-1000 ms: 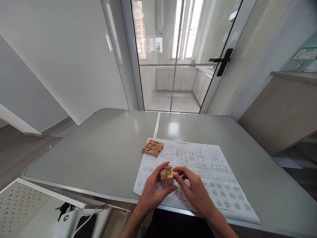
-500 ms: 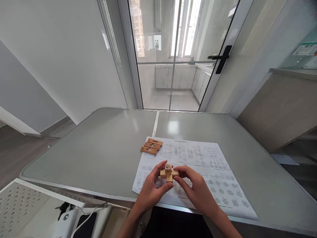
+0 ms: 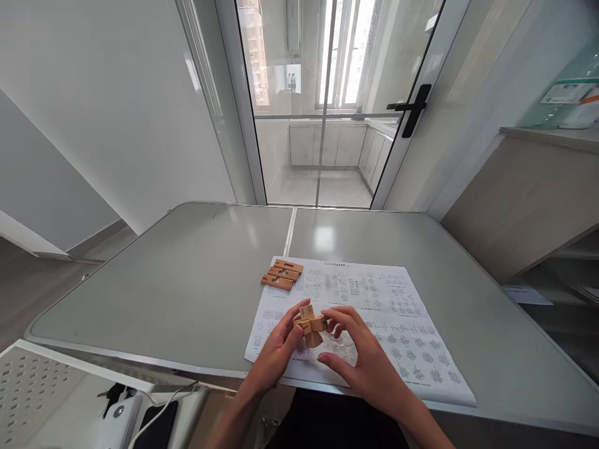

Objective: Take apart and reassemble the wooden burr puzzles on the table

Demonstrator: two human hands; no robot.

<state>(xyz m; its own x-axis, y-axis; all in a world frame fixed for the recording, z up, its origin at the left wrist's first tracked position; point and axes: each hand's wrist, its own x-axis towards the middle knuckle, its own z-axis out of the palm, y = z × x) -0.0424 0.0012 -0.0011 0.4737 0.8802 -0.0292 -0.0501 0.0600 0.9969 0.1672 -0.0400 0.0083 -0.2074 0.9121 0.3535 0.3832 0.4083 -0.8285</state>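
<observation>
A small wooden interlocking puzzle (image 3: pixel 307 327), its square-ended bars crossing one another and marked with dark characters, is gripped by my left hand (image 3: pixel 275 349), the thumb on its near side. My right hand (image 3: pixel 362 358) has its thumb and fingers apart; the fingertips are at the puzzle's right end, and I cannot tell whether they touch it. Beneath both hands lies a printed paper sheet (image 3: pixel 412 318) with rows of small diagrams. Three flat wooden pieces with cut-outs (image 3: pixel 282 274) lie side by side at the sheet's upper left corner.
The grey table (image 3: pixel 187 280) has a metal rim and a seam. Below its front left edge, a white drawer (image 3: pixel 47 386) holds a dark phone (image 3: pixel 159 427), a white device (image 3: pixel 120 418) and a cable. A glass door (image 3: pixel 304 143) stands behind the table, a shelf unit (image 3: pixel 528 193) at right.
The puzzle has been turned and tilted, showing other faces. My right thumb has come away from it and the right hand has opened. The left hand keeps its hold. The view has shifted slightly.
</observation>
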